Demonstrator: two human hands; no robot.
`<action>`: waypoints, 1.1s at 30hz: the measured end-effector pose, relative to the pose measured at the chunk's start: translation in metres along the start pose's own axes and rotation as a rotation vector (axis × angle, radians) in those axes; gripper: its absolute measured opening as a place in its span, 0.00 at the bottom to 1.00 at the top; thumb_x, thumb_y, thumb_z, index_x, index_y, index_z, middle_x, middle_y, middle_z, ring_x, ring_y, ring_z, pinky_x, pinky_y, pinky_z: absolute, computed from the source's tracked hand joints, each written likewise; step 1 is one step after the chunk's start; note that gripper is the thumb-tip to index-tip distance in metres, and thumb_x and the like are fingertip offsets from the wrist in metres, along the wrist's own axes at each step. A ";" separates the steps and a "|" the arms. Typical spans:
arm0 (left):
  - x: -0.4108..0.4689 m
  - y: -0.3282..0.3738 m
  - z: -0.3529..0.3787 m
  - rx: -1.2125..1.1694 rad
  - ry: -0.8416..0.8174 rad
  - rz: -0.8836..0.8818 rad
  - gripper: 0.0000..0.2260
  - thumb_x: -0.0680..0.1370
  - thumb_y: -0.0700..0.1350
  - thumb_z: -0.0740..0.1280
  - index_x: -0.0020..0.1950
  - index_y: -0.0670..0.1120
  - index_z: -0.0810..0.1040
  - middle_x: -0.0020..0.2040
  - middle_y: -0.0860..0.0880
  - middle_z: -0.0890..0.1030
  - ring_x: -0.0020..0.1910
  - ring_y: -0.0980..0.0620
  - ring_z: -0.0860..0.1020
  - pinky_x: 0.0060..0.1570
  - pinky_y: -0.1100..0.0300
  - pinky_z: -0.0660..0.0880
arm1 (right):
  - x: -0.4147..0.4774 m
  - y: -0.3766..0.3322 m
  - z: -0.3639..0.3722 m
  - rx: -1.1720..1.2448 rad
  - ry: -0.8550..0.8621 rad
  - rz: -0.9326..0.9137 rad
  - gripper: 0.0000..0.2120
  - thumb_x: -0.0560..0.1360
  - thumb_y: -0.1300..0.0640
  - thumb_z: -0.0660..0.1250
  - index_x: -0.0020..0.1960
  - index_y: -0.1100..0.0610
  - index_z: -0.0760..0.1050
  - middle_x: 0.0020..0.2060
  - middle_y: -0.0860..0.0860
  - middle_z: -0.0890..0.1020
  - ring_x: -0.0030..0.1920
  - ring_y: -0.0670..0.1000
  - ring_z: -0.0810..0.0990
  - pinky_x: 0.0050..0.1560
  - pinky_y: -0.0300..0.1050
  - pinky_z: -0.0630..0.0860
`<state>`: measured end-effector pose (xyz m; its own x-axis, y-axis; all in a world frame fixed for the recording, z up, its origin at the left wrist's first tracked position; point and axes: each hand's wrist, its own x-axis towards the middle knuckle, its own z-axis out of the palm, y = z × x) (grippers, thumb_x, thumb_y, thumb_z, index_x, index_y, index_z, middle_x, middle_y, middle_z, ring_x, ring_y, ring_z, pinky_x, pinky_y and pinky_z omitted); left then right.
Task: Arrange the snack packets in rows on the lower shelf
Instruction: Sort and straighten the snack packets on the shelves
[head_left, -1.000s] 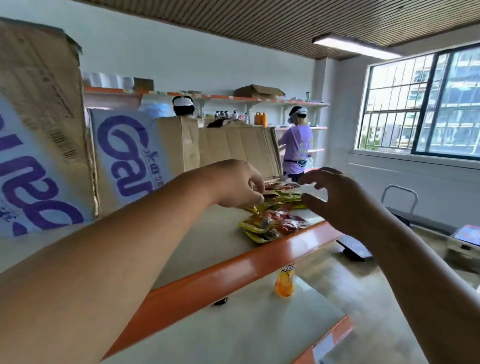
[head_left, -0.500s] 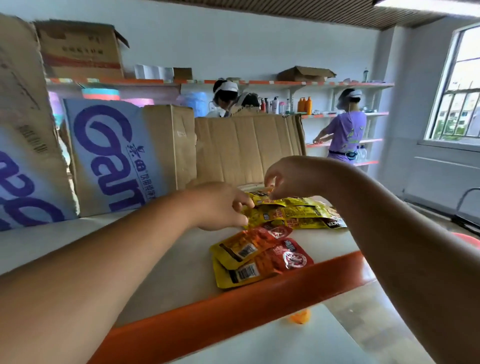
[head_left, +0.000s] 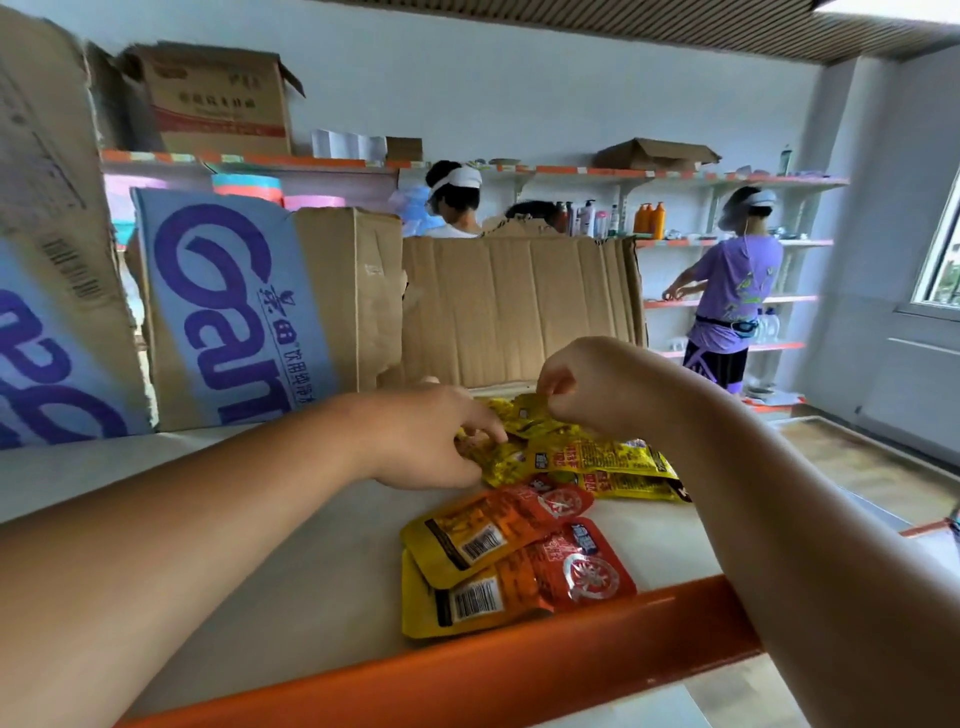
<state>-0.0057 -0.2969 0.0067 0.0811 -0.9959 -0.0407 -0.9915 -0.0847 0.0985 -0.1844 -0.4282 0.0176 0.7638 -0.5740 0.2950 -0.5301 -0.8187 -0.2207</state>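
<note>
Several snack packets lie on a white shelf (head_left: 291, 582) with an orange front edge (head_left: 467, 675). Two orange-red packets (head_left: 519, 566) overlap near the front edge. Behind them lie several yellow packets (head_left: 597, 457) in a loose pile. My left hand (head_left: 431, 441) reaches over the shelf and pinches the left end of a yellow packet (head_left: 498, 457). My right hand (head_left: 582, 384) hovers over the back of the pile, its fingers pinching the top edge of another yellow packet (head_left: 530, 410).
Cardboard boxes stand along the back of the shelf: a blue-printed one (head_left: 234, 312) at left, a plain flattened one (head_left: 514, 306) behind the packets. Three people work at wall shelves (head_left: 727, 244) beyond. The floor (head_left: 857, 467) drops away on the right.
The view has moved closer to the shelf and turned left. My right hand came from the air at the right onto the yellow packets. My left hand stayed at the pile's left side.
</note>
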 end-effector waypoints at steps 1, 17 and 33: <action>-0.002 0.000 -0.003 0.013 -0.006 -0.008 0.27 0.66 0.67 0.66 0.66 0.74 0.71 0.68 0.56 0.71 0.67 0.52 0.72 0.66 0.51 0.73 | 0.000 0.001 0.000 0.019 0.017 -0.009 0.09 0.77 0.55 0.66 0.53 0.49 0.84 0.47 0.47 0.83 0.38 0.46 0.81 0.37 0.43 0.77; -0.017 0.003 -0.023 0.086 -0.061 0.032 0.22 0.76 0.54 0.75 0.69 0.60 0.79 0.42 0.72 0.79 0.36 0.75 0.73 0.33 0.75 0.64 | 0.003 0.000 -0.004 0.221 0.309 -0.050 0.07 0.81 0.52 0.64 0.55 0.45 0.81 0.40 0.47 0.82 0.37 0.51 0.82 0.39 0.51 0.81; -0.021 -0.005 -0.020 0.079 -0.012 0.045 0.02 0.76 0.48 0.73 0.48 0.55 0.83 0.41 0.58 0.79 0.39 0.61 0.77 0.38 0.62 0.74 | 0.005 0.005 -0.001 0.210 0.308 -0.046 0.06 0.82 0.52 0.63 0.51 0.46 0.80 0.37 0.47 0.81 0.34 0.49 0.80 0.35 0.48 0.77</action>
<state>-0.0007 -0.2763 0.0273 0.0352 -0.9981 -0.0500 -0.9991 -0.0363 0.0213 -0.1828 -0.4350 0.0189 0.6219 -0.5397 0.5674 -0.3866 -0.8417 -0.3769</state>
